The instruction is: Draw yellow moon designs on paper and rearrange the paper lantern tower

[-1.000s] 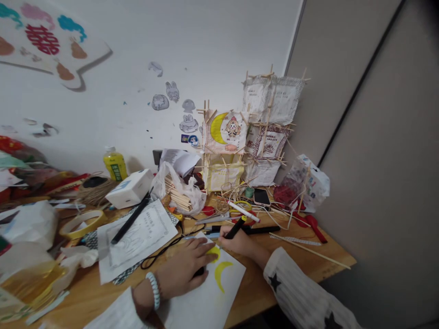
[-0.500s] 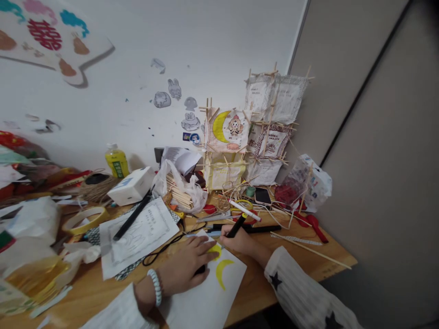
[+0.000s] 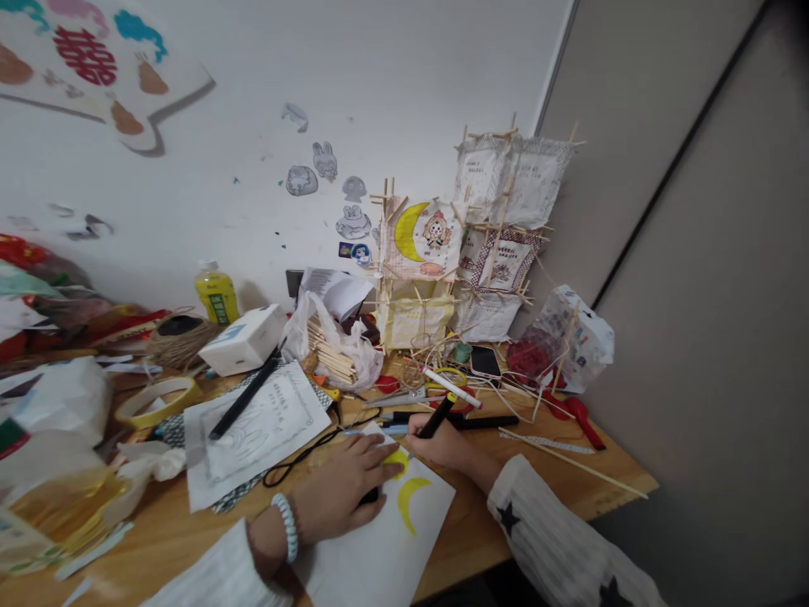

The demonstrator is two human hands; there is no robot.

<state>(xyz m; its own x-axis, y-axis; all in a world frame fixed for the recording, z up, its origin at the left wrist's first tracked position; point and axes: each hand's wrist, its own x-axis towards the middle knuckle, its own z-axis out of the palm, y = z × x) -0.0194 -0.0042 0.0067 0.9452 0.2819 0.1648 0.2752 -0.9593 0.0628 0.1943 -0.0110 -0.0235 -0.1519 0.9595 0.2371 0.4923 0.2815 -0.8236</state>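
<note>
A sheet of white paper [image 3: 372,556] lies on the wooden table, bearing a yellow crescent moon [image 3: 413,504] and a yellow patch [image 3: 398,461] above it. My left hand [image 3: 345,489] rests flat on the sheet, fingers stretched and slightly apart. Beneath it shows a small black thing [image 3: 369,496], perhaps a marker cap; whether it is gripped is hidden. My right hand [image 3: 436,440] is closed round a black marker [image 3: 437,416] with a yellow end, its tip down at the yellow patch's edge.
Behind my hands lie a white marker [image 3: 452,388], scissors [image 3: 404,398] and a phone [image 3: 485,362]. Stick-framed paper lanterns [image 3: 420,324] stand at the back. Leftward are a drawn sheet [image 3: 262,438], a tape roll [image 3: 158,403], a white box [image 3: 245,340] and a bottle [image 3: 216,292].
The view has shifted very slightly. Both hands and the marker stay in nearly the same place on the paper.
</note>
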